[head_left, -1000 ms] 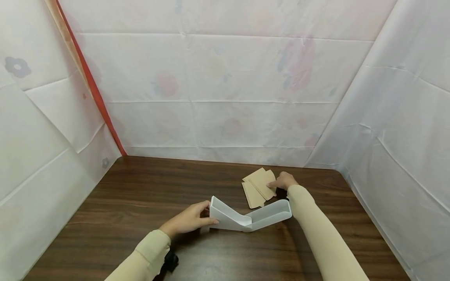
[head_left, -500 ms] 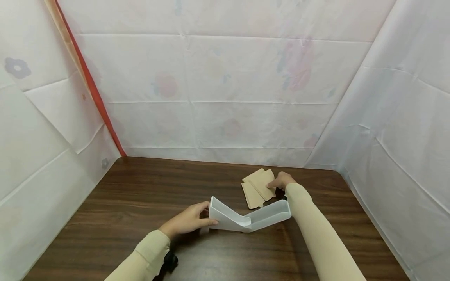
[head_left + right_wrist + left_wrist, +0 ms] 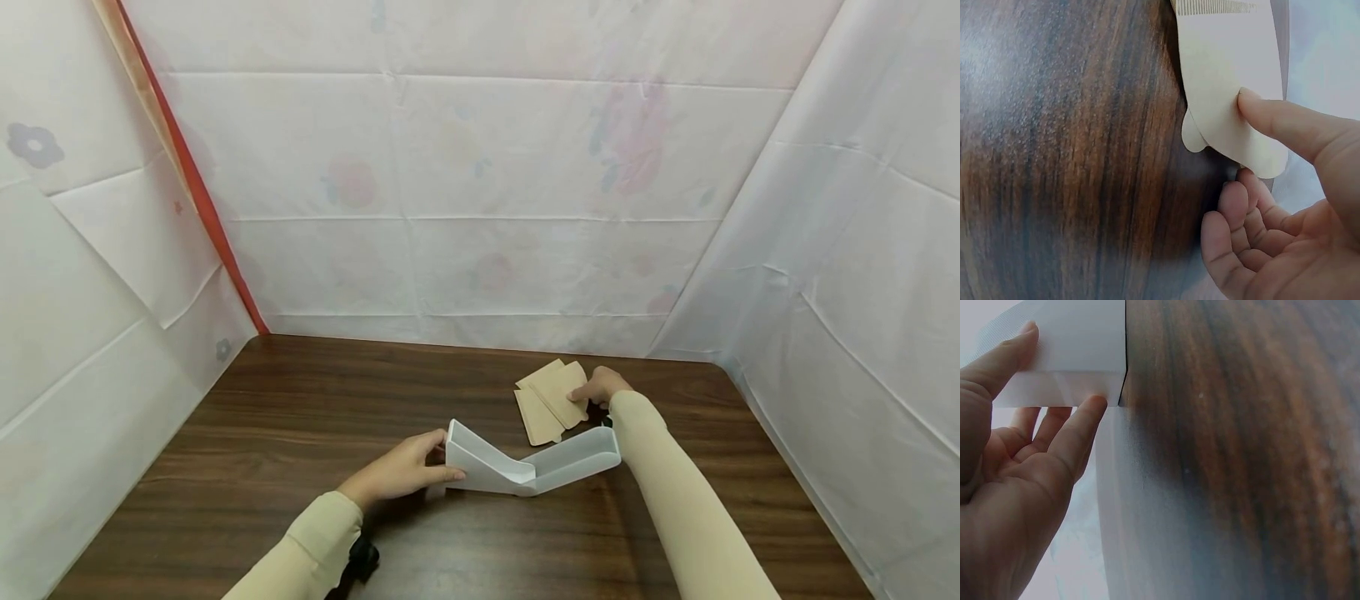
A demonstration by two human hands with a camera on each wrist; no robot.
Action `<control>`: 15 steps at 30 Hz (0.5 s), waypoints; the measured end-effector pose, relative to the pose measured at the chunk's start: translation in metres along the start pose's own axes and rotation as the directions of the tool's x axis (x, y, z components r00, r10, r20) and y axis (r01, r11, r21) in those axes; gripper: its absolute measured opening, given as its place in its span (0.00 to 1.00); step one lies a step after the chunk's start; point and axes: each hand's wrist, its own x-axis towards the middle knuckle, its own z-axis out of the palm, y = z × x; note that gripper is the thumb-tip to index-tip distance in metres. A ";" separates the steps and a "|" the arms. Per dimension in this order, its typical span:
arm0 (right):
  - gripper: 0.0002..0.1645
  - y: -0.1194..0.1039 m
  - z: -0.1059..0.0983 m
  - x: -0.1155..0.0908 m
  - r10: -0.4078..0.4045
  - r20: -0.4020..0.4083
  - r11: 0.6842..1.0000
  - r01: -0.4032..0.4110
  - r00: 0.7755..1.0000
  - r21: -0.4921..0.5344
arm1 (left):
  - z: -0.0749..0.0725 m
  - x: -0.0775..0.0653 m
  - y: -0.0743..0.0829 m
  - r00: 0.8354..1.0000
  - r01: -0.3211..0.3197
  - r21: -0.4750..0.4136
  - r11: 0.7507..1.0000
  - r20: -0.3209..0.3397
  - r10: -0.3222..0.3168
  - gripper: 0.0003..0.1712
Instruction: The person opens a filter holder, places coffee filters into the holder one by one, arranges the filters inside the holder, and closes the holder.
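A white plastic case rests on the table, its two trough-like halves spread in a wide V. My left hand holds its left end. In the left wrist view the thumb lies on one face of the case and the fingers touch the end. Behind the case several tan paper coffee filters lie fanned out, overlapping. My right hand pinches the rightmost one at its rounded edge. In the right wrist view the thumb presses on the filter, which has a crimped seam, with curled fingers by its underside.
Everything stands on a dark wood-grain table. White patterned cloth hangs along the back and both sides, with a red strip at the left corner. A black object sits beneath the left wrist.
My right hand and the filter under its thumb have shifted very slightly left. The left hand and the case hold almost still.
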 end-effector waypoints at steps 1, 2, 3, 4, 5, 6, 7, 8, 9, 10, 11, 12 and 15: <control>0.22 0.000 0.000 0.000 -0.001 0.002 1.000 0.001 1.000 0.000 | 0.000 0.000 0.000 1.000 0.000 0.001 1.000 -0.001 0.000 0.19; 0.23 0.001 -0.001 -0.001 0.001 0.002 1.000 -0.001 1.000 0.006 | 0.000 0.000 0.000 1.000 0.000 0.003 1.000 -0.002 0.000 0.19; 0.24 0.001 -0.001 -0.001 -0.002 0.005 1.000 0.002 1.000 0.006 | 0.000 0.000 0.000 1.000 0.000 0.004 1.000 -0.002 0.000 0.19; 0.24 0.002 0.000 -0.001 0.001 0.002 1.000 -0.001 1.000 0.016 | 0.000 0.000 0.000 1.000 0.001 0.004 1.000 -0.003 -0.001 0.19; 0.25 0.003 0.000 -0.001 -0.002 0.000 1.000 0.002 1.000 0.019 | -0.001 0.000 0.000 1.000 0.000 0.004 1.000 -0.003 0.000 0.19; 0.25 0.004 0.001 -0.001 -0.002 -0.005 1.000 0.002 1.000 0.029 | 0.000 0.000 0.000 1.000 0.001 0.003 1.000 -0.003 -0.001 0.19; 0.27 0.006 0.002 0.000 0.000 -0.012 0.999 0.000 1.000 0.040 | 0.000 0.000 0.001 1.000 0.000 0.002 1.000 -0.003 0.000 0.19; 0.28 0.007 0.002 0.000 -0.001 -0.012 0.999 0.002 1.000 0.045 | 0.000 0.000 0.001 1.000 -0.001 -0.001 1.000 -0.002 0.001 0.19; 0.31 0.009 0.003 0.000 -0.010 -0.011 0.999 0.010 1.000 0.045 | 0.000 0.000 0.001 1.000 -0.001 -0.003 1.000 -0.001 0.001 0.19; 0.33 0.010 0.003 0.000 -0.015 -0.011 0.998 0.016 1.000 0.054 | 0.000 0.000 0.001 1.000 0.000 -0.004 1.000 0.000 0.000 0.19; 0.36 0.011 0.003 0.000 -0.024 -0.008 0.998 0.024 1.000 0.059 | 0.000 0.000 0.002 1.000 0.000 -0.005 1.000 0.000 0.000 0.19; 0.37 0.012 0.002 0.001 -0.029 -0.001 0.997 0.029 1.000 0.068 | 0.000 0.000 0.002 1.000 0.001 -0.006 1.000 0.001 -0.001 0.19; 0.43 0.014 0.001 0.001 -0.047 0.025 0.996 0.044 0.999 0.083 | 0.000 -0.001 0.002 1.000 0.003 -0.004 1.000 0.000 -0.003 0.19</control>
